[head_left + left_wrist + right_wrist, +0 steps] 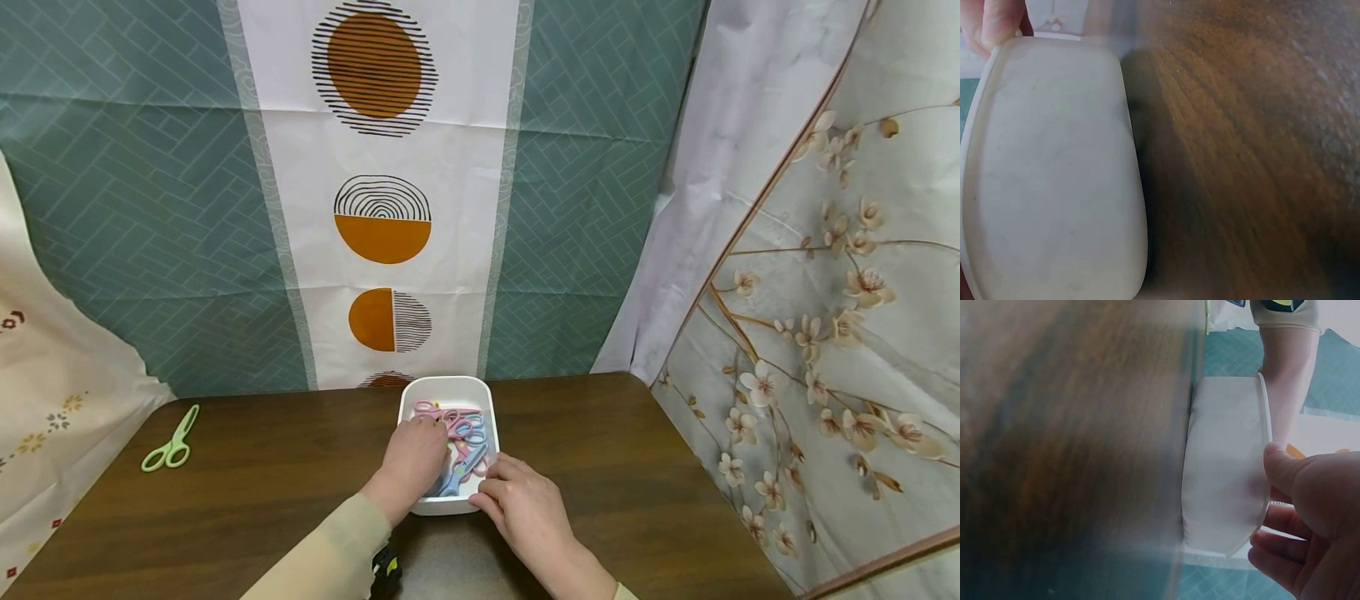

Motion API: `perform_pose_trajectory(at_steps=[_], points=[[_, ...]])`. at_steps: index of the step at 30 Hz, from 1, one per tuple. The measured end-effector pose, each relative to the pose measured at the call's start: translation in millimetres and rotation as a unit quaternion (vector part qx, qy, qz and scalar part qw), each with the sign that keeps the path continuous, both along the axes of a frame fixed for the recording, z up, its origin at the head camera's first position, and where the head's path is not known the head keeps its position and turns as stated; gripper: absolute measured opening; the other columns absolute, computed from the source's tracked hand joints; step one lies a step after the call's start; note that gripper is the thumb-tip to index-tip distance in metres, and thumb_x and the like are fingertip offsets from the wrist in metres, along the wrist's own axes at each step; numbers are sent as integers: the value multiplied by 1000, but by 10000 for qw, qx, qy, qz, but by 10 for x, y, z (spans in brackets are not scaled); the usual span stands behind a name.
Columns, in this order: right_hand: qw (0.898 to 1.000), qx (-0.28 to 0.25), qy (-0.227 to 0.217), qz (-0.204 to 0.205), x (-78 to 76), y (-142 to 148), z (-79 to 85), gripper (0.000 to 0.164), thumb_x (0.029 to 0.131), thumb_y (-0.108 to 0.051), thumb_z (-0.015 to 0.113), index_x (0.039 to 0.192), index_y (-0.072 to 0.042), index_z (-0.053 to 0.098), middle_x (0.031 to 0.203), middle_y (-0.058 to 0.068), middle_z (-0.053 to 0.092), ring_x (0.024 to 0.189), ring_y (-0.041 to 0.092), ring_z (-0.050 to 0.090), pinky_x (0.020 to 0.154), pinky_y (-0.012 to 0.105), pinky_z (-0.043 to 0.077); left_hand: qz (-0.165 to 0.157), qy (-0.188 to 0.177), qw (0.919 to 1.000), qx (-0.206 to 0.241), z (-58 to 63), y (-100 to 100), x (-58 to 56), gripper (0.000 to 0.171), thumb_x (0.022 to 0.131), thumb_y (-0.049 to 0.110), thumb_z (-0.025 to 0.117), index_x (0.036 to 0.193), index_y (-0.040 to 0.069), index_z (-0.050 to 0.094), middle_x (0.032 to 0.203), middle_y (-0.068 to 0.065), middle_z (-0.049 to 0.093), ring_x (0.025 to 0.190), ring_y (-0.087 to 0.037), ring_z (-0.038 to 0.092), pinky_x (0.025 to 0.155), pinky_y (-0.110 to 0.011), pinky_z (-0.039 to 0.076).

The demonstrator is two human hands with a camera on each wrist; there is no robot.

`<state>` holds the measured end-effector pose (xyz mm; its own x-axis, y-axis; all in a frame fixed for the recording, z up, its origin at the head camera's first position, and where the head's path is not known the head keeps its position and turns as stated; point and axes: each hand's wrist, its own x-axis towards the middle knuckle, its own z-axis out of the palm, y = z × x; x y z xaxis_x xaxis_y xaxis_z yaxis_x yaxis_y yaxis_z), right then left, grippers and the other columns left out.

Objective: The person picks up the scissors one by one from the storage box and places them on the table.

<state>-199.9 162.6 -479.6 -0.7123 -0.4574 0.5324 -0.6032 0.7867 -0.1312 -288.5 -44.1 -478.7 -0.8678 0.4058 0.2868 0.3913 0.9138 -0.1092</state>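
A white plastic tray [450, 382] stands on the table and holds several pairs of pink scissors [457, 427] and blue scissors [455, 481]. My left hand [418, 462] reaches over the tray's left side into it. Its fingertips are hidden among the scissors, so I cannot tell whether they hold any. With the thumb outside the wall and fingers over the rim, my right hand [525, 504] grips the tray's near right edge. The right wrist view shows that thumb on the tray wall [1225, 462]. In the left wrist view the tray's outer side [1054, 162] fills the left part.
Green scissors [180, 436] lie apart on the brown table [637, 467], near its far left corner. A green and white patterned curtain [390, 150] hangs behind the table. Floral cloths flank it on the left and right [825, 350].
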Motion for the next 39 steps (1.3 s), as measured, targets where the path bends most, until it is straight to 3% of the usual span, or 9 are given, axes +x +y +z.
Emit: perform_pose_trajectory(at_steps=[10,14,20,27,39], points=[[10000,-31,7,48,9,-5,-1,15,96,-33,87,87,-21,83,104,-4,76,123,24,72,96,41,63,84,47,9999,-38,-20,33,-45,9,101,11,77,104,2,78,87,-13,72,79,-32,71,75,-48,62],[10000,-47,41,67,5,-8,-4,15,96,-33,87,88,-21,83,104,-5,76,121,23,71,95,40,62,137,-52,9999,-31,-33,43,-70,11,102,10,77,109,1,77,89,-14,71,80,-31,71,75,-48,64],[9999,-126,89,66,-5,-7,-17,15,95,-33,88,88,-21,83,104,-5,76,120,22,72,94,40,63,96,68,9997,197,-46,53,-92,8,100,8,78,101,1,75,82,-13,68,74,-31,71,69,-48,63],[9998,-138,144,93,-14,-9,-28,15,94,-32,89,86,-21,81,103,-5,75,119,22,72,93,40,63,153,-123,9996,226,-37,50,-99,9,101,8,78,105,0,76,85,-14,70,78,-31,73,73,-49,65],[9995,-202,210,82,-11,-12,-21,16,93,-32,90,85,-22,80,101,-6,74,117,21,72,92,39,63,0,230,9994,253,-22,47,-61,9,98,6,80,104,0,77,85,-15,72,75,-32,73,71,-49,65]])
